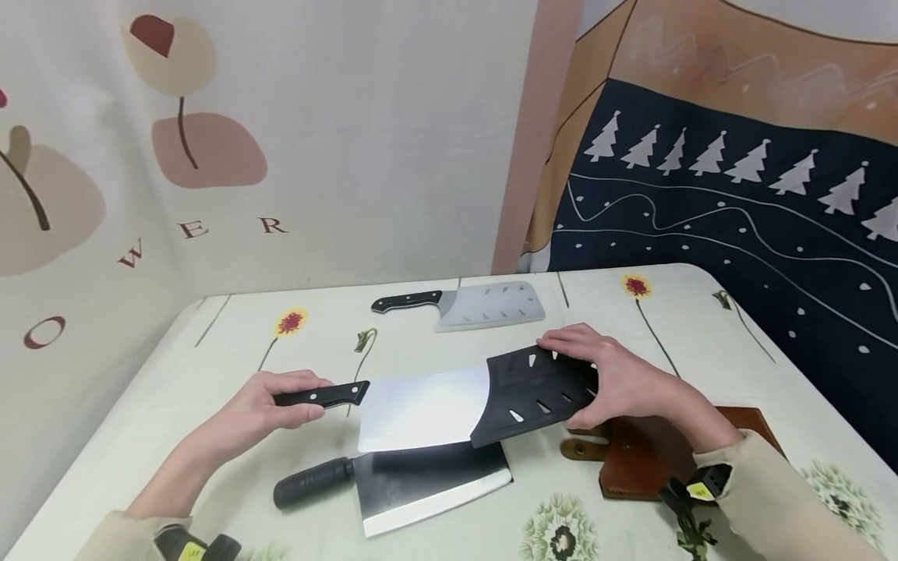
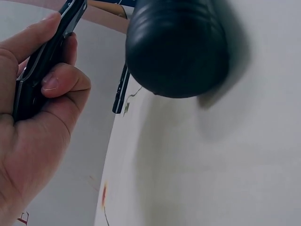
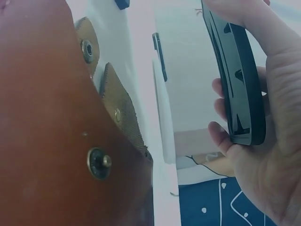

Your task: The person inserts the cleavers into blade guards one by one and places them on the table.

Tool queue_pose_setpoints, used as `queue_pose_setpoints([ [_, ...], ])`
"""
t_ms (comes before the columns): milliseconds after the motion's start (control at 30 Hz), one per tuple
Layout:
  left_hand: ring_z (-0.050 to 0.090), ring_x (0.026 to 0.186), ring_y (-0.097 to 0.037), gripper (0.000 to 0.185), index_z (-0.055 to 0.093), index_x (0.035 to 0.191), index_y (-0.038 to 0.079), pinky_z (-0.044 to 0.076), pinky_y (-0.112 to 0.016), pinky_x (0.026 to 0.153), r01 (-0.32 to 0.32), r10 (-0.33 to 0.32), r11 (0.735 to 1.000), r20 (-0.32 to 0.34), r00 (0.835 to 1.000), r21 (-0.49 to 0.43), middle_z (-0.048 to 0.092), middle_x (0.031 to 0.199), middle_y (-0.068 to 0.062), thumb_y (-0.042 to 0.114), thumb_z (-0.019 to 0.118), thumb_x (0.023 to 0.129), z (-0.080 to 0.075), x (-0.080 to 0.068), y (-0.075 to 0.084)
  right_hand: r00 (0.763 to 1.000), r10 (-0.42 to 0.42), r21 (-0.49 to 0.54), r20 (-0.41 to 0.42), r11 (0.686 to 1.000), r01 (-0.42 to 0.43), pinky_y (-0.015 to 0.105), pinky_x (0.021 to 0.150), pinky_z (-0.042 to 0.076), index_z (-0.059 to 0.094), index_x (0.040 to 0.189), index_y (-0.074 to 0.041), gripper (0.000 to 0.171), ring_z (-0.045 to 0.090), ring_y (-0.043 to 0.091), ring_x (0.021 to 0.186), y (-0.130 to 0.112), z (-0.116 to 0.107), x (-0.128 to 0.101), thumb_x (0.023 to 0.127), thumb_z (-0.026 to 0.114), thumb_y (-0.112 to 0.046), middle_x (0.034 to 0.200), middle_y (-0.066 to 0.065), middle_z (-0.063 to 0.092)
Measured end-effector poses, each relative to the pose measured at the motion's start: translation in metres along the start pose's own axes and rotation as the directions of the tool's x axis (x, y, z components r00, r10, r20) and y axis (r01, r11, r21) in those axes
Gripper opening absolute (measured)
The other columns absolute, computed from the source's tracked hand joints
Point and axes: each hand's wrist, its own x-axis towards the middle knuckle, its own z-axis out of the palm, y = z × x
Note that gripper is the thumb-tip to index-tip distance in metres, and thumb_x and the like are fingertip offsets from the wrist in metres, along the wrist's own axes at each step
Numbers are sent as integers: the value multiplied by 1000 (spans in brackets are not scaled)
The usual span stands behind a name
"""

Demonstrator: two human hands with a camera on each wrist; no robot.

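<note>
My left hand (image 1: 270,405) grips the black handle (image 1: 323,396) of a cleaver whose bright blade (image 1: 421,409) is held flat above the table. My right hand (image 1: 617,382) holds a black plastic blade cover (image 1: 536,389) that sits over the blade's far end. In the left wrist view my fingers (image 2: 61,82) curl round the cleaver handle (image 2: 44,61). In the right wrist view my right hand (image 3: 263,141) holds the black cover (image 3: 240,80) edge-on.
A second cleaver (image 1: 414,483) with a round black handle (image 1: 312,483) lies on the flowered tablecloth (image 1: 231,335) below the held one. A third knife in a clear cover (image 1: 491,304) lies at the back. A brown leather sheath (image 1: 645,460) lies under my right forearm.
</note>
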Motion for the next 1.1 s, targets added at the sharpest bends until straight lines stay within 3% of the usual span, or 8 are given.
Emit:
queue_pose_setpoints([
  [333,58,87,-16,28,75,120,5,48,-26,74,-73,73,997,11,997,6,69,103,-9,0,71,94,4,2,13,1000,12,40,14,999,-13,65,102,39,54,149,-15,95,41,34,137,8,-2,-2,65,94,-37,150,10,48],
  [567,57,84,-16,27,74,118,3,48,-26,71,-131,132,990,-11,991,44,68,99,-8,-2,73,92,12,12,21,998,58,34,-4,998,-58,61,101,40,50,152,-16,100,40,33,134,5,-1,5,64,94,-32,152,10,42],
  [767,58,83,-15,27,75,117,4,49,-25,69,-115,118,991,-35,992,73,68,97,-6,-1,76,90,17,17,21,997,73,17,-18,997,-72,62,103,39,50,151,-14,100,39,34,135,8,2,6,62,95,-30,152,11,42],
  [967,59,83,-16,27,75,117,1,50,-24,68,-140,142,989,-31,989,55,68,98,-10,-2,75,90,22,20,23,997,82,16,-8,997,-82,63,103,38,50,151,-15,100,39,35,136,13,2,6,63,94,-31,152,11,42],
  [1100,60,84,-15,28,75,117,2,50,-23,68,-156,162,984,-67,984,81,69,99,-7,-4,76,89,24,21,26,996,83,18,-25,996,-83,64,102,39,50,151,-17,100,39,35,134,13,1,5,62,94,-31,152,11,42],
])
